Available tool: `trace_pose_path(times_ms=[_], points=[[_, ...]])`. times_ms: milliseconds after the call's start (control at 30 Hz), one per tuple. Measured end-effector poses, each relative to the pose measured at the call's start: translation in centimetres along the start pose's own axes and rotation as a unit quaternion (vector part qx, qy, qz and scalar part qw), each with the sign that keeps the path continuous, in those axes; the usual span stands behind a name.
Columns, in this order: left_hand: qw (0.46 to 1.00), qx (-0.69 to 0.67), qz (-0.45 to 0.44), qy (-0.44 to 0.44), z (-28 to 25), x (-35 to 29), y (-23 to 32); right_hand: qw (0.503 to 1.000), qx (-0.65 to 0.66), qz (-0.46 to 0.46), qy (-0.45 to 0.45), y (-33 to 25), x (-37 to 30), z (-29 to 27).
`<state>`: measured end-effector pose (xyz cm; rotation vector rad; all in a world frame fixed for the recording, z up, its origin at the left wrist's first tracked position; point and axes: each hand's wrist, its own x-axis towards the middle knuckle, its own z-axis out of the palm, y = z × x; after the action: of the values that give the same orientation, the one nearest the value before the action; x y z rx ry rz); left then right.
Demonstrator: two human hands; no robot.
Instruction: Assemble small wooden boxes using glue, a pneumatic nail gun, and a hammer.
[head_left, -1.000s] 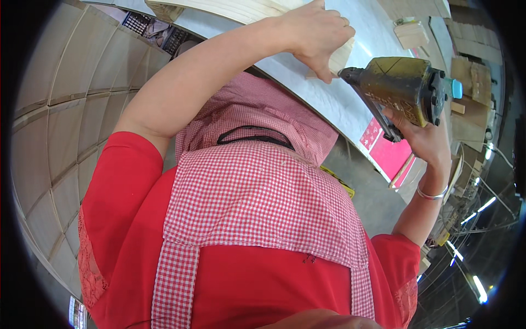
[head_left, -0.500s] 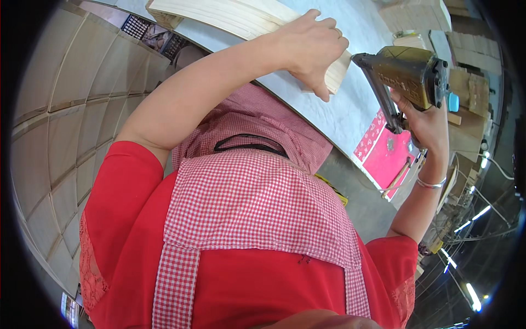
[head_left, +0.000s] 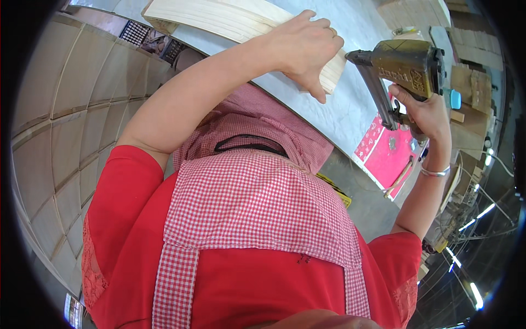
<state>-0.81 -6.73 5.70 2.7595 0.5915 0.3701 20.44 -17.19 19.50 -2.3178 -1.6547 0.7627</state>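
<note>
My left hand (head_left: 307, 49) presses down on the near end of a stack of pale curved wooden slats (head_left: 219, 19) lying on a grey-white bench top (head_left: 350, 104), thumb hooked over the stack's edge. My right hand (head_left: 424, 115) grips the handle of a brass-coloured pneumatic nail gun (head_left: 405, 66). The gun hangs just right of the stack's end, its nose pointing toward the slats with a small gap between. A silver bangle sits on my right wrist. My red shirt and checked apron fill the lower picture.
A pink sheet (head_left: 392, 153) lies on the bench edge below the nail gun, with a thin stick on it. Wooden blocks and offcuts (head_left: 471, 93) pile up at the right. Pale curved wooden panels (head_left: 66, 109) stand stacked along the left.
More of the slat stack has come into view under my left hand. The nail gun has lifted a little and stays close to the stack's end. Both grips are unchanged.
</note>
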Motion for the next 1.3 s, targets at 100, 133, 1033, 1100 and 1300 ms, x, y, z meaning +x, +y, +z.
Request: trace_pose_path(times_ms=[100, 133, 1033, 1100, 1300], points=[[1.0, -0.004, 0.011, 0.0, -0.2, 0.0, -0.1, 1.0, -0.005, 0.011, 0.017, 1.4, -0.6, 0.6], [1.0, -0.007, 0.018, 0.001, -0.2, 0.1, -0.3, 0.997, 0.025, -0.019, 0.065, 3.1, -1.0, 1.0], [0.55, -0.665, -0.423, 0.276, 2.0, -5.3, -1.1, 0.892, -0.077, 0.101, 0.433, 27.1, -2.6, 6.5], [0.541, -0.657, -0.433, 0.298, 2.8, -7.1, -0.2, 0.854, 0.108, 0.017, 0.509, 24.9, 4.9, 6.7], [0.497, -0.681, -0.469, 0.265, 2.0, -8.6, 1.3, 0.819, 0.007, 0.178, 0.545, 20.5, 21.6, 5.4]])
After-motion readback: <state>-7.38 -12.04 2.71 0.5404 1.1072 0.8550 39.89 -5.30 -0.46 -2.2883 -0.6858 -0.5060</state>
